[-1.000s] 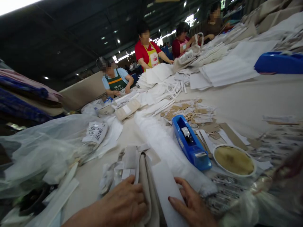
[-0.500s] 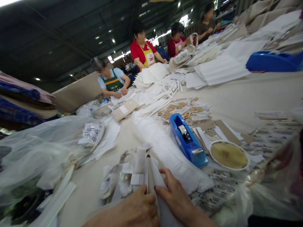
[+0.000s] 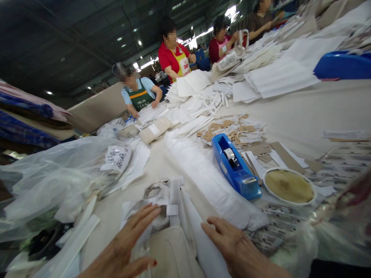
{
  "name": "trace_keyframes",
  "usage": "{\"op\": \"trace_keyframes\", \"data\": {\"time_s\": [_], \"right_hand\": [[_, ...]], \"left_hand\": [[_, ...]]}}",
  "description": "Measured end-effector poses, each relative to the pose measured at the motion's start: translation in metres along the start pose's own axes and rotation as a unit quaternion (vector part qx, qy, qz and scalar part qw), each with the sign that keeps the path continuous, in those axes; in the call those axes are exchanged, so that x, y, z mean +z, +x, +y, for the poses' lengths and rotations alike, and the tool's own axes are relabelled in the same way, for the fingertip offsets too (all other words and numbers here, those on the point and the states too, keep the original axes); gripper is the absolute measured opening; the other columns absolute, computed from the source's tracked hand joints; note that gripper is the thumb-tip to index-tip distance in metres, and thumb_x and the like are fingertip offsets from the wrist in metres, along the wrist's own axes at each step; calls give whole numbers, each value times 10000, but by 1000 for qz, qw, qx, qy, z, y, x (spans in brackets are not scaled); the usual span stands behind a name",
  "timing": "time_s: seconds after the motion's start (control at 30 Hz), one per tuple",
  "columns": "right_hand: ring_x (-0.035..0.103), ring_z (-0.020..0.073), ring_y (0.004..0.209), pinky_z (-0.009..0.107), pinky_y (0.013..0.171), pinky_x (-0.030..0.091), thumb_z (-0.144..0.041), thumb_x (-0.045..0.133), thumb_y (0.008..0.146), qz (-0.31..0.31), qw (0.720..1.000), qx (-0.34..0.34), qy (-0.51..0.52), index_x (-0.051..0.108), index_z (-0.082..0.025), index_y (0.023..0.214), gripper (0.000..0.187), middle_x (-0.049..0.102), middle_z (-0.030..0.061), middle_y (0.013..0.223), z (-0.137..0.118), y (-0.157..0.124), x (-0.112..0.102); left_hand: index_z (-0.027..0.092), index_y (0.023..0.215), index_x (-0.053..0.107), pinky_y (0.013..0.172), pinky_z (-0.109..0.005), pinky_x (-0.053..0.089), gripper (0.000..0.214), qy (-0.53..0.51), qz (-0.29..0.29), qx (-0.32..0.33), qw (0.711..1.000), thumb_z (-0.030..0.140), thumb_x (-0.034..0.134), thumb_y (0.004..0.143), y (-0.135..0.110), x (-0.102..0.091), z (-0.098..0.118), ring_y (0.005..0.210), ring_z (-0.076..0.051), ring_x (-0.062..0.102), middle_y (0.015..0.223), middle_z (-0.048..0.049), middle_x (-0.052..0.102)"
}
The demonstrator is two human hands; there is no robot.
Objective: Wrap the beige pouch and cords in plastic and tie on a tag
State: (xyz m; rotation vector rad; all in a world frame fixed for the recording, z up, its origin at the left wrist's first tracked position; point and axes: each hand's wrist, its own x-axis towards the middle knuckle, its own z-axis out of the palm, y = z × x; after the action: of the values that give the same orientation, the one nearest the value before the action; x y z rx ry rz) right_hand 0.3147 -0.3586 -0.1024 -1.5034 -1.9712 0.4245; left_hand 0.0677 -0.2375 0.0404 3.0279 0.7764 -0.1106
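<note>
A beige fabric bag [image 3: 171, 247] lies on the table right before me, with a white strap [image 3: 175, 193] running up from it and a small white paper band [image 3: 172, 210] around the strap. White sheet material [image 3: 199, 235] shows along its right side. My left hand [image 3: 124, 239] is spread over the bag's left side, thumb apart from the fingers, holding nothing. On the right, my right hand [image 3: 234, 243] is open, its fingertips close to the edge of the white sheet; whether they touch it I cannot tell.
A blue tape dispenser [image 3: 236, 166] and a round yellowish pad in a white dish [image 3: 290, 185] are to the right. Cardboard tags [image 3: 228, 129] lie behind. Clear plastic bags [image 3: 63, 173] cover the left. Several co-workers, one in a green apron [image 3: 140, 96], stand across the table.
My hands were together at the white sheet and bag edge; now they are apart and open, the left moved leftward. The beige bag's front has come into view between them.
</note>
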Motion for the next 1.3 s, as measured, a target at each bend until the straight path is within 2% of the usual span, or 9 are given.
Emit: {"op": "trace_keyframes", "data": {"time_s": [0.1, 0.23, 0.33, 0.47, 0.6, 0.87, 1.07, 1.2, 1.3], "right_hand": [[651, 226, 941, 314, 784, 550, -109, 485, 851, 61, 986, -141, -69, 537, -207, 1154, 323, 619, 128, 1192, 8, -18, 0], [654, 180, 953, 240, 801, 538, -80, 373, 908, 73, 978, -181, -74, 544, -141, 1133, 289, 628, 148, 1185, 9, -19, 10], [646, 180, 977, 231, 829, 529, -35, 345, 891, 101, 972, -201, -71, 537, -86, 1147, 324, 646, 161, 1145, 6, -10, 20], [661, 200, 883, 242, 788, 546, 4, 441, 805, 105, 979, -172, -34, 572, -52, 1073, 303, 671, 184, 1045, 0, 7, 23], [627, 252, 962, 317, 856, 534, -16, 563, 726, 27, 995, -85, 34, 582, -59, 1055, 332, 633, 200, 1106, -8, 23, 16], [609, 255, 997, 318, 866, 518, -55, 555, 741, -14, 993, -106, 44, 565, -42, 1046, 305, 583, 233, 1185, -8, 15, -1], [600, 184, 765, 276, 688, 492, -72, 486, 822, 21, 987, -160, 23, 568, -135, 879, 118, 645, 131, 928, -2, 0, 1], [511, 167, 585, 264, 490, 384, -102, 563, 756, -38, 989, -139, 17, 552, -150, 786, 58, 571, 47, 716, -11, 15, 21], [508, 171, 589, 261, 465, 345, -76, 542, 726, -107, 990, -96, 13, 550, -145, 807, 107, 566, 60, 747, -24, 31, 22]], "left_hand": [[308, 1407, 295, 930, -315, 506, 540, 42, 126, -128, 983, 318, 462, 893, -31, 43, -42, 1161, -210, 550, 1332, -35, 530], [273, 1378, 369, 1030, -401, 418, 490, 86, 220, -106, 966, 346, 426, 896, -36, 96, -64, 1213, -235, 497, 1325, -62, 529], [262, 1315, 450, 1062, -422, 367, 421, 87, 226, -99, 965, 304, 418, 898, -31, 112, -64, 1256, -242, 440, 1315, -68, 524], [232, 1211, 525, 1045, -371, 380, 335, 77, 239, -84, 964, 247, 419, 894, -31, 115, -65, 1252, -228, 430, 1258, -74, 539], [208, 1128, 550, 1010, -374, 402, 269, 90, 264, -76, 957, 222, 415, 896, -32, 116, -68, 1197, -239, 468, 1179, -89, 564], [182, 1147, 539, 1052, -387, 333, 276, 56, 242, -84, 965, 189, 422, 897, -33, 111, -63, 1227, -249, 429, 1215, -110, 530], [194, 1162, 547, 1076, -374, 305, 291, 34, 257, -98, 961, 176, 444, 890, -31, 110, -58, 1250, -242, 412, 1232, -103, 526], [210, 1193, 532, 1073, -415, 310, 318, 23, 258, -106, 960, 166, 460, 886, -31, 112, -55, 1254, -250, 408, 1248, -105, 515], [232, 1220, 516, 1063, -457, 324, 339, 17, 264, -110, 958, 172, 452, 893, -31, 113, -54, 1257, -259, 405, 1250, -99, 515]]}}
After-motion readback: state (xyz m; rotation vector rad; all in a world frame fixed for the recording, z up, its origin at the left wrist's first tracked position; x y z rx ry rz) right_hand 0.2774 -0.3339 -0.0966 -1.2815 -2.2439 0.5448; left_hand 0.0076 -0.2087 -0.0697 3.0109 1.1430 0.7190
